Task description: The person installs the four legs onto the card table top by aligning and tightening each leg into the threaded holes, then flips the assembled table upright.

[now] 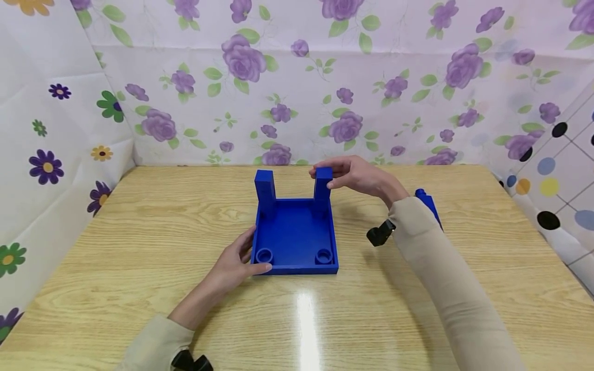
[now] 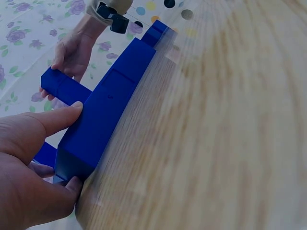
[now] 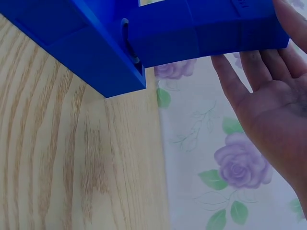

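Clasps square blue tray (image 1: pixel 294 232) by lower-left corner with left grip (image 1: pixel 233 266), centre frame on wood-grain counter (image 1: pixel 176 221); pinches upright blue square-sided leg (image 1: pixel 322 193), at tray's upper-right corner, with right grip (image 1: pixel 359 176).

Blue rimmed panel (image 1: pixel 294 232): one
Upright legs (image 1: pixel 265 188): two
Round sockets (image 1: pixel 264 256): two
Loose leg (image 1: pixel 429 204): one showing
Hands (image 1: pixel 230 266): two
Wrist cameras (image 1: pixel 380 234): two
Wooden table (image 1: pixel 185 206): one
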### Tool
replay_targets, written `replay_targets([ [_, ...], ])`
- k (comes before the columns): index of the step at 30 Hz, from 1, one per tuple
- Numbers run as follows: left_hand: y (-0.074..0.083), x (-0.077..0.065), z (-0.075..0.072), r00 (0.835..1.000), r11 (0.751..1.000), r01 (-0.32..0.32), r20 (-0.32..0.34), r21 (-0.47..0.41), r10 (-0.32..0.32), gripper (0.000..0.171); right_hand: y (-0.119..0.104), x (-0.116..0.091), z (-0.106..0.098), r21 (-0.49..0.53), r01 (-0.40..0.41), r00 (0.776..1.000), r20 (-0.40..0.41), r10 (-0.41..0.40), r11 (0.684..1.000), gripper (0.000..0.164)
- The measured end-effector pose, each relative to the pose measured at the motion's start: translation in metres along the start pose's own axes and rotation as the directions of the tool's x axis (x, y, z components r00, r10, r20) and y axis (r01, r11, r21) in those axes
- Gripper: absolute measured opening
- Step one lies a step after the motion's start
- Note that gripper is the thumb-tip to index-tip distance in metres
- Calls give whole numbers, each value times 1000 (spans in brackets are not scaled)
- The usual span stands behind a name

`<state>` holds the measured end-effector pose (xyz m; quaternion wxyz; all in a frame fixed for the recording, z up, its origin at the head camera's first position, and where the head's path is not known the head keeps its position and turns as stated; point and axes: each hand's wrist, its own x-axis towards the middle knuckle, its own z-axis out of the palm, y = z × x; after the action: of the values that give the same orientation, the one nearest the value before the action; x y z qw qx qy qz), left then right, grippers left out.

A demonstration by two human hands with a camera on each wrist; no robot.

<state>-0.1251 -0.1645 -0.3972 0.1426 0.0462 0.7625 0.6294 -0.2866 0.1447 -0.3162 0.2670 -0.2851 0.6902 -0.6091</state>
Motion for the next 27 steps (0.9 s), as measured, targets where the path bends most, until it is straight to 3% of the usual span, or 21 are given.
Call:
replay_targets([
  [3, 0, 0, 0, 1000, 1000, -1, 1, -3, 1, 94, 0, -1, 1, -11, -17, 1000, -21, 17, 1000, 51],
  [8, 0, 0, 0, 1000, 1000, 5, -1, 1, -5, 94, 0, -2, 5, -113, -31, 995, -95, 20, 993, 51],
  [14, -1, 1, 0, 1000, 1000, 13, -4, 10, -13, 95, -1, -3, 12, -295, -34, 985, -171, -18, 955, 52],
  [18, -3, 2, 0, 1000, 1000, 14, -7, 9, -14, 95, 0, -2, 16, -361, -37, 979, -202, -40, 932, 54],
  [23, -2, 1, 0, 1000, 1000, 8, -6, 11, -8, 94, 3, -3, 24, -397, -45, 960, -272, -71, 917, 50],
  [27, -1, 0, 1, 1000, 1000, 14, -7, 24, -14, 94, 7, -4, 32, -424, -47, 932, -344, -113, 905, 46],
])
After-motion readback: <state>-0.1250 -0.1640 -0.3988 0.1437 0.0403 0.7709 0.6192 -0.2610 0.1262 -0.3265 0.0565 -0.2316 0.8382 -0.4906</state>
